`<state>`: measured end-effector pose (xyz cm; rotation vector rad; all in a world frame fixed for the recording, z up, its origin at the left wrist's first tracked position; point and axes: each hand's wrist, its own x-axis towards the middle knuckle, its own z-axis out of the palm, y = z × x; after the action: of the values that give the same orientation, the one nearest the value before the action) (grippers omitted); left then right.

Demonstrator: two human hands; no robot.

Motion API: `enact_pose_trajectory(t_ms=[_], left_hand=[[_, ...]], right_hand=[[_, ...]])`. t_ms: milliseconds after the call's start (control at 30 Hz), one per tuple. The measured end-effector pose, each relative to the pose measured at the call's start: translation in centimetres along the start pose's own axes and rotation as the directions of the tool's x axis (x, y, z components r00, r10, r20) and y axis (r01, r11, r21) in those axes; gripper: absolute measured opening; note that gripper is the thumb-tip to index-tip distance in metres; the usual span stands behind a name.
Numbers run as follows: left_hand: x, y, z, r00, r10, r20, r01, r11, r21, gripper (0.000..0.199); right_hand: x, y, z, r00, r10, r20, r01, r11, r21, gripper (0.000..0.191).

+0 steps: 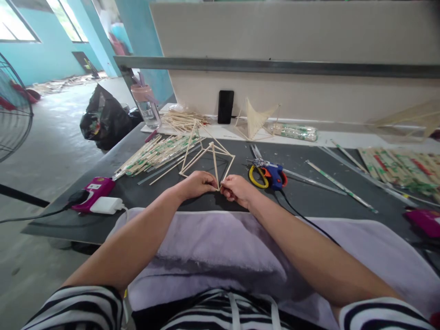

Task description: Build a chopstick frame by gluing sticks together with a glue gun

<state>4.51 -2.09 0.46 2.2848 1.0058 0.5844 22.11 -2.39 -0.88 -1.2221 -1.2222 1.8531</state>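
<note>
Here's the stick frame on the bench, near corner between both hands! Left hand and right hand, fingers pinched on that corner: delicate joint work, it seems, and any adjustment calls for light, even pressure.

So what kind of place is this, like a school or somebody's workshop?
Probably a small workshop or craft room. The stick frame is on a worktable, near bundles of thin sticks and a blue glue gun, it seems. I can't rule out a classroom.
</note>
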Motion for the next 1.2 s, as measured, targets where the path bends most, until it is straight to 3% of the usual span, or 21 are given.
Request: enact_pose_trajectory(t_ms=[1200], left_hand=[[-0.16, 0.02, -0.04, 1.000, -0.002, 0.001, 0.002, 1.000, -0.014, 0.007]], right_hand=[[-0.31, -0.20, 0.21, 1.000, 0.008, -0.001, -0.008, 1.000, 0.014, 0.020]])
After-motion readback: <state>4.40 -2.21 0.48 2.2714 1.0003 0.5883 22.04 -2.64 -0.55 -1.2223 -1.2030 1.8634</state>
